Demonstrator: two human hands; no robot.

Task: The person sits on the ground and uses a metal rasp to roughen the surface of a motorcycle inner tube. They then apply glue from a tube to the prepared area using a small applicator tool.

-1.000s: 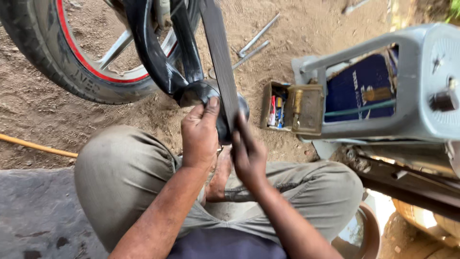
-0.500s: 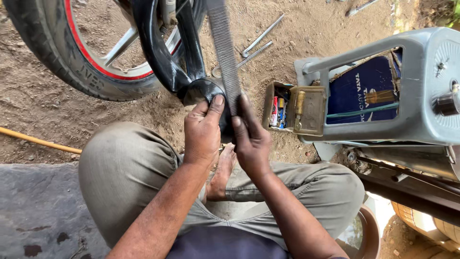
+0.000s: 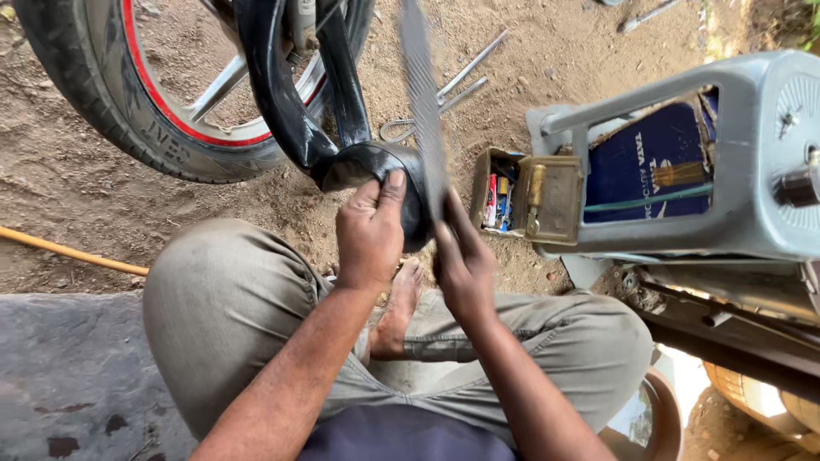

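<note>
My left hand [image 3: 369, 230] grips a folded black rubber inner tube [image 3: 342, 145] that loops down from the motorcycle wheel [image 3: 128, 111] above. My right hand [image 3: 461, 265] holds the lower end of a long flat metal file [image 3: 423, 102], whose blade points up and away and looks blurred. The file lies against the bulge of tube held by my left hand. I sit cross-legged in grey trousers, with a bare foot [image 3: 397, 307] showing below my hands.
A small open box of small items [image 3: 521, 196] lies on the dirt to the right. Beside it stands a grey machine housing [image 3: 683, 162] with a dark blue carton inside. Metal rods [image 3: 465, 77] lie on the ground beyond. A yellow hose [image 3: 68, 252] crosses left.
The file has slid along the tube and is now motion-blurred. My right hand has shifted a little down and right. My left hand keeps its grip on the tube.
</note>
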